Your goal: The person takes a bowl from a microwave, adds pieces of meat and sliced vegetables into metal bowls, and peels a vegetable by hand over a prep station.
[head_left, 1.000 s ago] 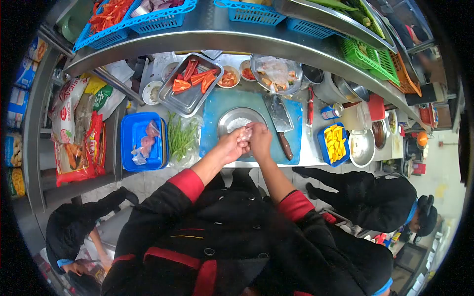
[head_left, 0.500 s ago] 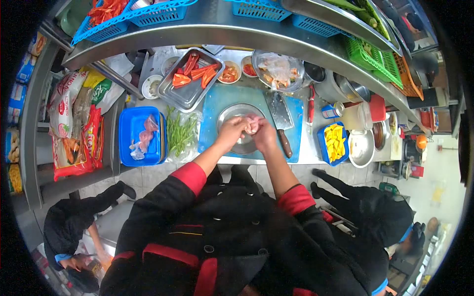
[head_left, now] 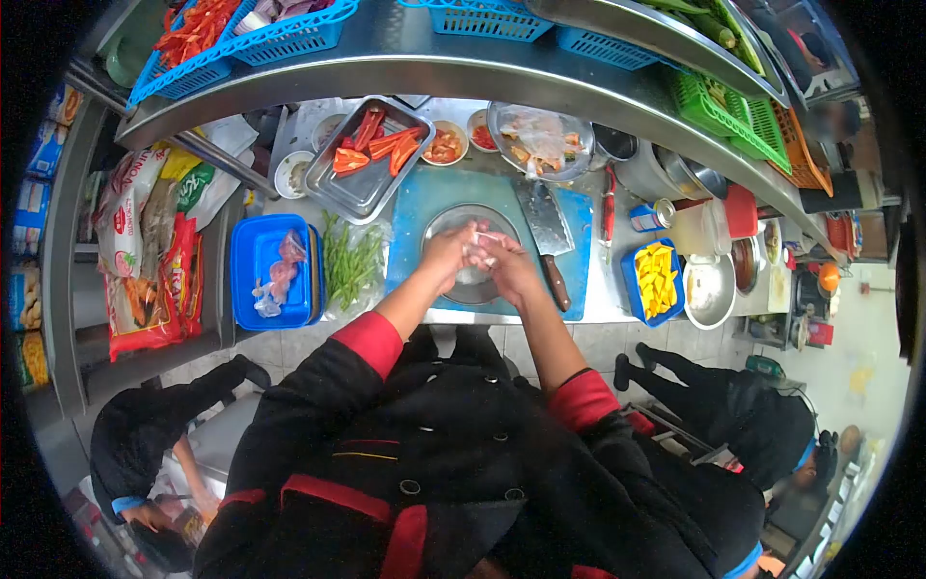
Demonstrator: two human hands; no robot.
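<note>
My left hand [head_left: 448, 255] and my right hand [head_left: 513, 268] meet over a round metal bowl [head_left: 465, 213]. Fingers of both are closed around a small clear plastic bag [head_left: 482, 249] with pale pink contents, mostly hidden by the fingers. Something whitish lies in the bowl beneath, too blurred to name. The bowl rests on a blue cutting board [head_left: 410, 198]. To its right on the board lies a cleaver [head_left: 548, 224], brown handle toward me. Further left, similar pink bagged pieces [head_left: 282, 275] sit in a blue tub [head_left: 243, 246].
Green beans [head_left: 349, 265] lie on plastic beside the tub. Behind stand a metal tray [head_left: 362, 198] of red peppers and a metal dish [head_left: 577, 166] with a plastic bag. Yellow pieces [head_left: 656, 280] fill a blue basket at right. A metal shelf [head_left: 386, 72] overhangs the counter. Co-workers stand on both sides.
The pink piece between my hands has been squeezed lower and is now more covered by my fingers. Something whitish now shows in the bowl. My right hand has turned slightly inward.
</note>
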